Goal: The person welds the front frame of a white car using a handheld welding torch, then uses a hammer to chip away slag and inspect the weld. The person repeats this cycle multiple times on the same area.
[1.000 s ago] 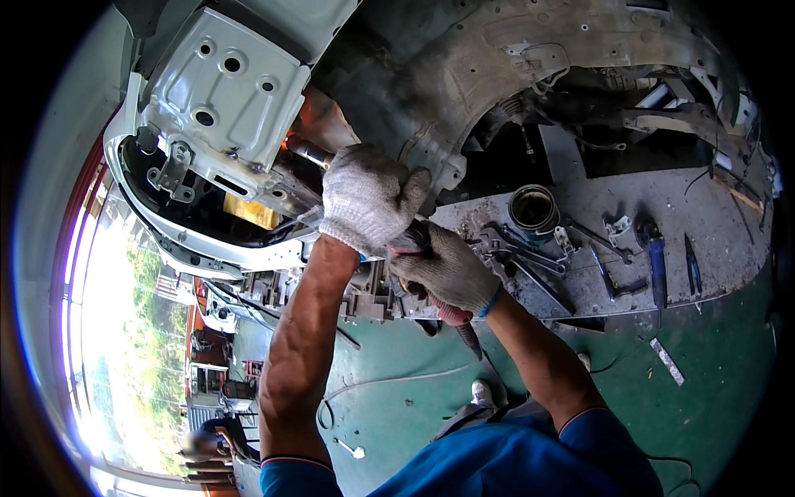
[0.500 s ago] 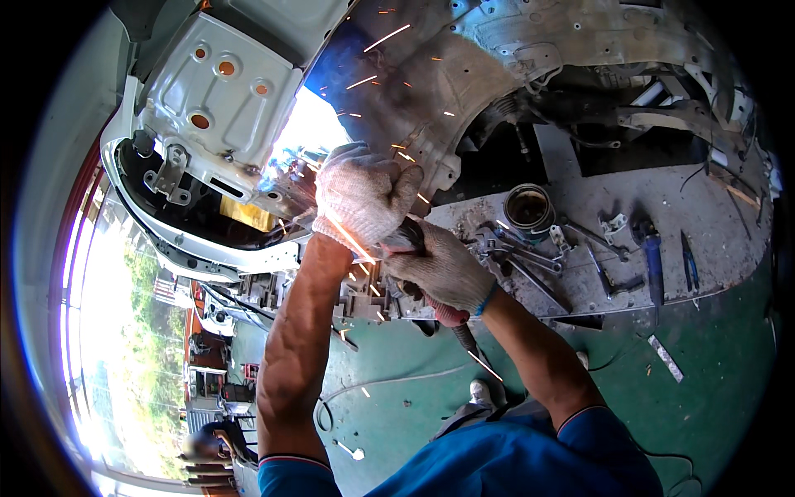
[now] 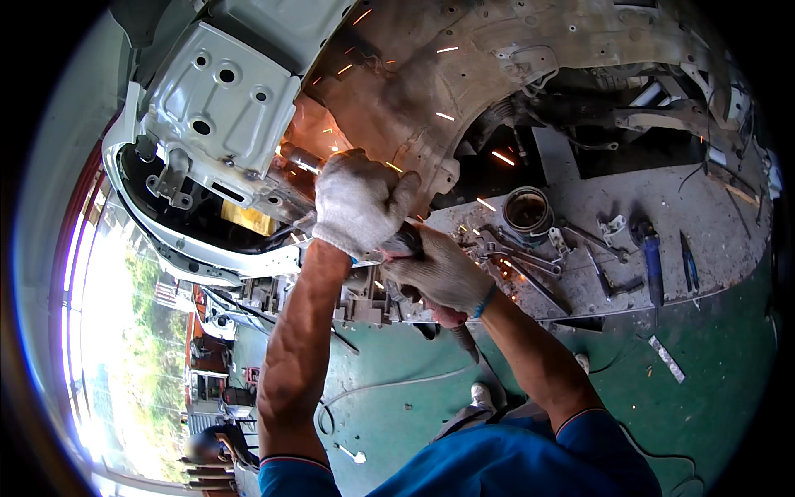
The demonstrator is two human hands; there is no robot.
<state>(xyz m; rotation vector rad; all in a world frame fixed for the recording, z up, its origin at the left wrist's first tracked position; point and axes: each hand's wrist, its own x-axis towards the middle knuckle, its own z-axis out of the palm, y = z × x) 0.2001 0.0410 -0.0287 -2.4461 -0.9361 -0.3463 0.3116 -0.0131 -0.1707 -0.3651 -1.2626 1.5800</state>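
Both my hands wear whitish knit gloves and are closed around a welding torch. My left hand wraps its front part; the metal nozzle sticks out past the knuckles toward the seam by the pale green body panel. Just behind and to the right, my right hand grips the dark handle. A red section and the cable emerge below it. Orange light glows on the brown metal around the nozzle, and sparks fly. The nozzle's exact contact point cannot be made out.
On the grey bench stand an open can, several wrenches, a blue-bodied power tool and pliers. A hose crosses the green floor. A seated person appears at the lower left.
The blinding white-blue arc light beyond my left hand has dimmed to an orange glow, which exposes the nozzle. Sparks are scattered differently, some over the wrenches. Both hands have barely moved.
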